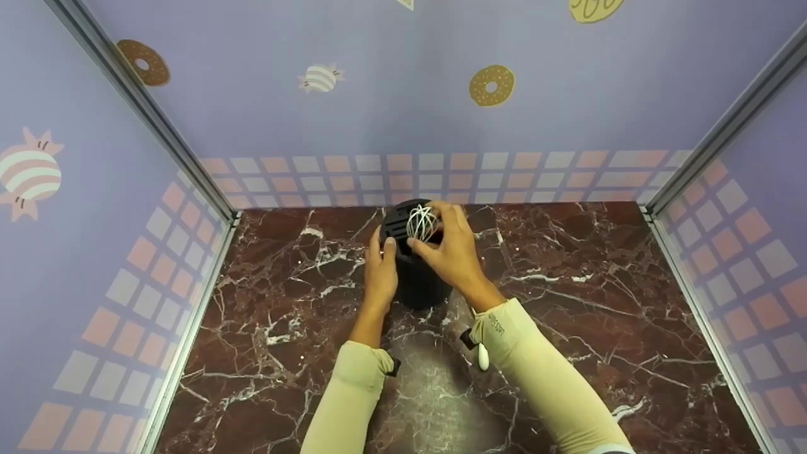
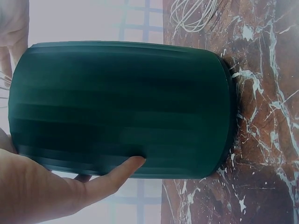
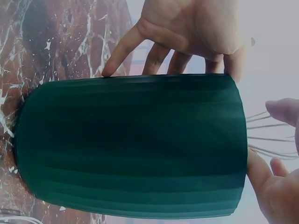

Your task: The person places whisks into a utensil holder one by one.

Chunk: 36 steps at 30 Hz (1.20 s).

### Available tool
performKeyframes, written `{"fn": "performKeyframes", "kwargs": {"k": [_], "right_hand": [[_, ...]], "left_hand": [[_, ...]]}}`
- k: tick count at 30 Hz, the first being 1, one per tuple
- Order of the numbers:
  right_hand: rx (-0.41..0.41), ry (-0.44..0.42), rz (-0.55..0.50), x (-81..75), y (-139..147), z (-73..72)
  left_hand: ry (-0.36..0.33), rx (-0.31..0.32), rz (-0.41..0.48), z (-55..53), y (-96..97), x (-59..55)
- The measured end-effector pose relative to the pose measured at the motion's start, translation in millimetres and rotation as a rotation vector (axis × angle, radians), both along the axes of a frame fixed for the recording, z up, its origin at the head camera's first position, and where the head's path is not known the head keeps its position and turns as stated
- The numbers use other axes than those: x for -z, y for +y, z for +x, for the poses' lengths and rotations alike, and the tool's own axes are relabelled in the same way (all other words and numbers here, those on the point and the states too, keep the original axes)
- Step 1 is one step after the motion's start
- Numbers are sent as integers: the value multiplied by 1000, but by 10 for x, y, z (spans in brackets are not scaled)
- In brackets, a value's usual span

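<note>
Left hand (image 1: 381, 274): we hold the ribbed green utensil holder (image 2: 121, 112) by its side.
Right hand (image 1: 459, 252): we pinch the whisk (image 1: 422, 224) between thumb and fingers.
Whisk: wires up, at the slotted top.
Utensil holder: upright on the marbled tabletop (image 1: 580, 315).

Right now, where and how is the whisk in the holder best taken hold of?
Probably grip the whisk by its wire loops, from above with the right hand: the loops project above the holder, whereas the whisk's lower part is hidden.
</note>
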State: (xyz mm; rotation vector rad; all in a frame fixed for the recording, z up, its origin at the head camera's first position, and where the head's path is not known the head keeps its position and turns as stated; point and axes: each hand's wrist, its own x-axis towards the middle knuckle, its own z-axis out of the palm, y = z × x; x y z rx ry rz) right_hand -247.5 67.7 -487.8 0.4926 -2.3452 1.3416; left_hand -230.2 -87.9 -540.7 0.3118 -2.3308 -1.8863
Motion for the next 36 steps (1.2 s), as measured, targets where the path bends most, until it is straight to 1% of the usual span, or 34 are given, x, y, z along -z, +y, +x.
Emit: {"fn": "performKeyframes", "kwargs": {"k": [3,9,12,19,23,26,29,31,33,36], "right_hand": [[-15,11,35,11,-2,16],[7,105,156,63,-15,19],[3,130,189,76,-28,18],[18,124,254,90,-41,44],[35,124,294,109,-12,61],[20,146,286,121,33,77],[-3,161,243,126,94,93],[-7,157,188,124,141,105],[-2,147,112,116,196,118],[40,132,-4,91,290,136]], "left_hand": [[9,-3,1,-4,-3,5],[26,-20,-11,-14,-1,6],[29,-23,-7,-16,3,1],[16,-22,1,-7,15,-12],[15,-20,-20,-6,12,-2],[17,-12,-25,-4,6,8],[27,-4,-13,-1,3,12],[35,-6,-6,3,2,13],[43,-12,1,4,2,14],[55,-23,9,-1,4,17]]}}
